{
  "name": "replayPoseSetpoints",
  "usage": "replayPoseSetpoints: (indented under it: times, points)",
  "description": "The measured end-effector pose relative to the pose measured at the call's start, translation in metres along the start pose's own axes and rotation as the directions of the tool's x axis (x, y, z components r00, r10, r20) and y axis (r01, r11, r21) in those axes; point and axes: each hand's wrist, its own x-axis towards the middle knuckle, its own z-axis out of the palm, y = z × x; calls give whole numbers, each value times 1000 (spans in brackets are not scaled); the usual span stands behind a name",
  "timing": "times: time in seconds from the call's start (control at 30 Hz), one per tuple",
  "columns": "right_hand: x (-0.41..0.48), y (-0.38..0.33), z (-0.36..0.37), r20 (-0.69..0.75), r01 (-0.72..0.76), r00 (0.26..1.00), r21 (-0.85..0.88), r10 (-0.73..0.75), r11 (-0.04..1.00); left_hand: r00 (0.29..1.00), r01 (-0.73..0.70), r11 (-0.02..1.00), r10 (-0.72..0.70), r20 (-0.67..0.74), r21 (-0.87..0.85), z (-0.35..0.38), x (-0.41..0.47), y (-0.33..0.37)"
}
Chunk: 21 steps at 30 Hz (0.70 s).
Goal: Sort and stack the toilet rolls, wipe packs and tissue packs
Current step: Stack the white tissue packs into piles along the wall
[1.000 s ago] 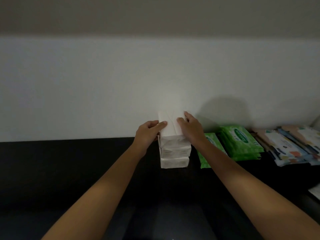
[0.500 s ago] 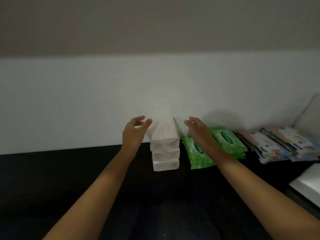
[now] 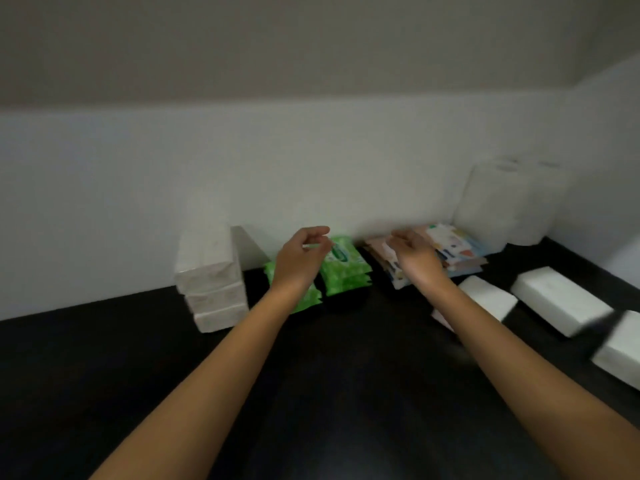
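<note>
A stack of white tissue packs stands against the wall on the black table. Right of it lie green wipe packs and a pile of patterned wipe packs. White toilet rolls stand in the back right corner. Loose white tissue packs lie at the right. My left hand hovers over the green packs, fingers loosely curled and holding nothing. My right hand hovers over the patterned pile, also holding nothing.
The white wall runs close behind all the stacks and turns a corner at the far right. More white tissue packs lie at the right edge of the view, one partly behind my right forearm.
Both hands have let go of the white tissue stack and moved right, over the wipe packs. The view has swung right, bringing the toilet rolls and loose tissue packs into sight.
</note>
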Motion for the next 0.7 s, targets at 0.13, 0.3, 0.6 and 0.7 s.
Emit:
replayPoseSetpoints:
  times: [0.13, 0.3, 0.6, 0.7]
  points:
    - [1, 45, -59, -71, -86, 994, 12, 87, 996, 991, 87, 996, -87, 101, -2, 76, -11, -12]
    - [7, 103, -104, -172, -181, 969, 4, 178, 984, 952, 185, 981, -192, 239, 48, 148, -18, -19]
    - [26, 162, -124, -150, -373, 908, 133, 390, 918, 861, 252, 936, -333, 385, 246, 220, -13, -37]
    - [27, 173, -120, -80, -448, 877, 216, 473, 867, 837, 254, 912, -374, 400, 322, 233, -14, -41]
